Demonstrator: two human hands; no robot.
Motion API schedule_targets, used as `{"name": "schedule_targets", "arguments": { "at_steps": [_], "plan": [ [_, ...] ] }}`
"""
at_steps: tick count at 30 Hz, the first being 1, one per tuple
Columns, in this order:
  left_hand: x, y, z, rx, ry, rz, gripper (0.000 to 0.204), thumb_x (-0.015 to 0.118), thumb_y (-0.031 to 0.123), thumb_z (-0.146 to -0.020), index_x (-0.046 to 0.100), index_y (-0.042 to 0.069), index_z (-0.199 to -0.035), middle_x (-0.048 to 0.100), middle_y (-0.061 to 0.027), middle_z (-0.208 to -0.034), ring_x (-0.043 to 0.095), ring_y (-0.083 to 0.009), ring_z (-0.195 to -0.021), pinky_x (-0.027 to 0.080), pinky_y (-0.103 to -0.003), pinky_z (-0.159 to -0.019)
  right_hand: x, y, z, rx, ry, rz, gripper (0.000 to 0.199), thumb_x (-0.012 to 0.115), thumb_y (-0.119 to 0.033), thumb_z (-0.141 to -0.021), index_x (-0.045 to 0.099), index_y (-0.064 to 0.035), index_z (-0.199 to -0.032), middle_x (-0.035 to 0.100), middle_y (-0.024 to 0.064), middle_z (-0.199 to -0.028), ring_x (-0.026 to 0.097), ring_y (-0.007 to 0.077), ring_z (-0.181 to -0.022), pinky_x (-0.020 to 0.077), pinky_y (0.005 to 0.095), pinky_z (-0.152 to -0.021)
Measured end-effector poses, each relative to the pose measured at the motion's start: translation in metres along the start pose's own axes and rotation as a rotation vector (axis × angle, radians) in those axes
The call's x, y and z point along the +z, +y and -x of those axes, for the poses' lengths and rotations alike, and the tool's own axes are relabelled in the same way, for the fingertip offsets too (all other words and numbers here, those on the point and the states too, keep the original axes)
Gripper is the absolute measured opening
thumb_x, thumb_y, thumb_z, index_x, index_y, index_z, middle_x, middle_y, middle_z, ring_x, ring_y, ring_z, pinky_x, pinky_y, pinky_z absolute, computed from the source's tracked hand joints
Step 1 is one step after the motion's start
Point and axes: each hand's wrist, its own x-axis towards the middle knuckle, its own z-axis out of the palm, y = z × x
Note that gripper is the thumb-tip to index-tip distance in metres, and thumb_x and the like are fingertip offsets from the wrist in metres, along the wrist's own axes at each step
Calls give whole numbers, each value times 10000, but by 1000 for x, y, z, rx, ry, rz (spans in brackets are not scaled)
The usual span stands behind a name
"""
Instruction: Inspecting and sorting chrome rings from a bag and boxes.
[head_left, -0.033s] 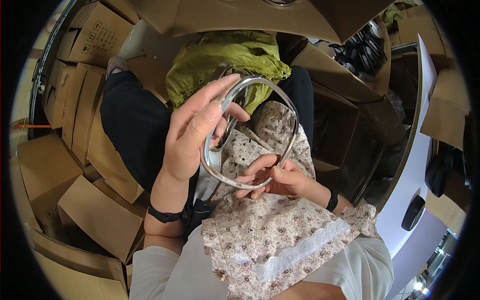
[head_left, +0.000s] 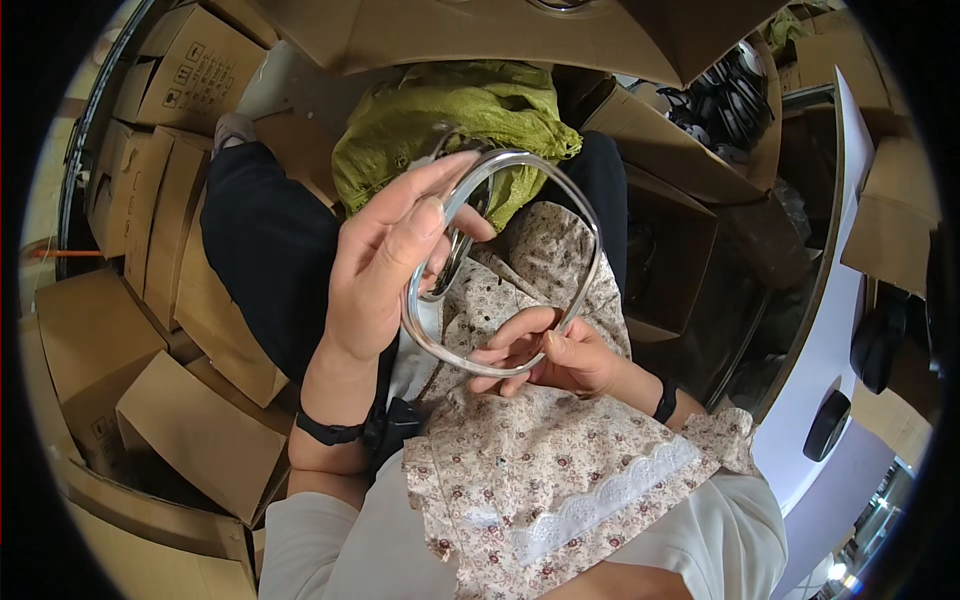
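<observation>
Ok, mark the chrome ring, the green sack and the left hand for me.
chrome ring (head_left: 585,215): head view, upper right curve of the rim.
green sack (head_left: 455,110): head view, middle of the crumpled cloth.
left hand (head_left: 385,270): head view, back of the hand.

Cardboard boxes (head_left: 150,330) crowd the left side and a green sack (head_left: 470,115) blocks the space ahead, so open room remains only above the floral cloth (head_left: 560,470) on the lap.

Left hand (head_left: 385,270): bare, short unpainted nails.
Left wrist: thin black band (head_left: 325,432).
Right hand (head_left: 555,360): bare.
Right wrist: black band (head_left: 665,401).
Sleeves (head_left: 330,555): pale cream.
Lap: floral apron (head_left: 560,460), white lace strip.
</observation>
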Motion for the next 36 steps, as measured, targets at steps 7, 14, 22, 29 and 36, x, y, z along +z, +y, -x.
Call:
{"name": "schedule_targets", "arguments": {
  "at_steps": [7, 14, 22, 29, 36],
  "plan": [
    [3, 3, 1, 82, 188, 203, 385, 496, 175, -952, 508, -26, -1280, 646, -83, -879, 432, -18, -580, 314, -141, -498, -1, -19, -6, -559, 164, 398, 482, 392, -389, -997, 563, 39, -1137, 645, 240, -1090, 582, 339, -1140, 382, 484, -1049],
    [-25, -8, 2, 258, 93, 453, 351, 382, 230, -1007, 495, 7, -1254, 547, -39, -763, 354, -38, -433, 247, -169, -390, -9, -61, 2, -803, 397, 325, 300, 419, -232, -1006, 550, 9, -1127, 547, 36, -687, 300, 51, -421, 247, 214, -425],
    [-27, -4, 7, 253, -130, 810, 431, 355, 242, -1029, 325, 37, -1407, 520, -84, -741, 322, -48, -395, 248, -184, -366, 8, -50, -36, -532, 651, 384, 342, 681, -134, -881, 537, -43, -1178, 509, -46, -815, 370, -4, -553, 251, 166, -444],
    [-22, -3, 5, 169, -119, 863, 528, 361, 257, -1025, 188, 54, -1481, 578, -83, -759, 315, -28, -373, 222, -178, -333, 2, -53, -40, -512, 690, 463, 225, 712, -113, -854, 592, -61, -1037, 545, -42, -773, 406, 2, -554, 266, 162, -439],
    [-10, -5, 3, 176, 122, 534, 508, 347, 305, -1026, 262, 29, -1444, 564, -86, -752, 414, -66, -473, 326, -180, -426, -2, -54, -38, -527, 586, 273, 169, 664, -175, -902, 580, -65, -997, 569, -26, -709, 321, 3, -441, 213, 183, -395]
  ]
}}
